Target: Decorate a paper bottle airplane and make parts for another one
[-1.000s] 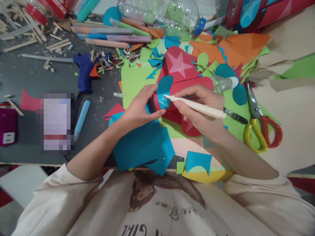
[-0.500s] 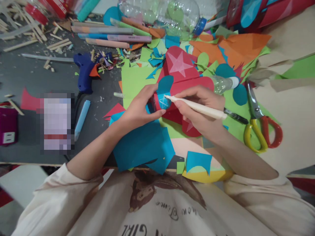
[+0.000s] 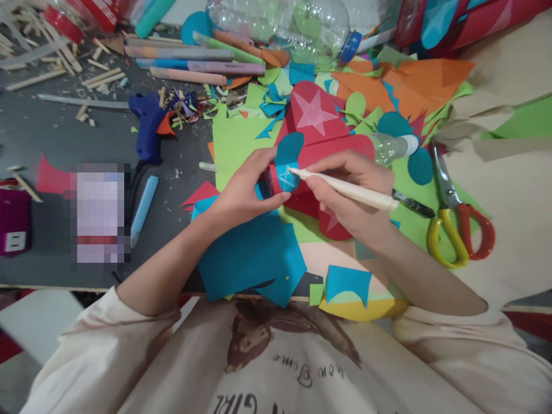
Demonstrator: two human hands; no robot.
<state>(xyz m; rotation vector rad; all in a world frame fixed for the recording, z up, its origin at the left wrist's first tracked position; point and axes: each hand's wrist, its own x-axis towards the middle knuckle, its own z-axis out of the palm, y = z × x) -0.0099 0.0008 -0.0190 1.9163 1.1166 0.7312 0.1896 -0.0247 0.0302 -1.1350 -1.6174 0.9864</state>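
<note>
On the shirt (image 3: 297,339) we can read "how" and "Time" in curly letters, and lower we read "GIRL", beside other letters which are cut by the picture edge. The red label (image 3: 106,14) carries white letters, only partly visible to us. On the lilac pen (image 3: 233,68), small dark print is too tiny for us.

Blue glue gun (image 3: 148,129), loose wooden sticks (image 3: 103,77), blue-capped clear bottle (image 3: 280,29)
</note>
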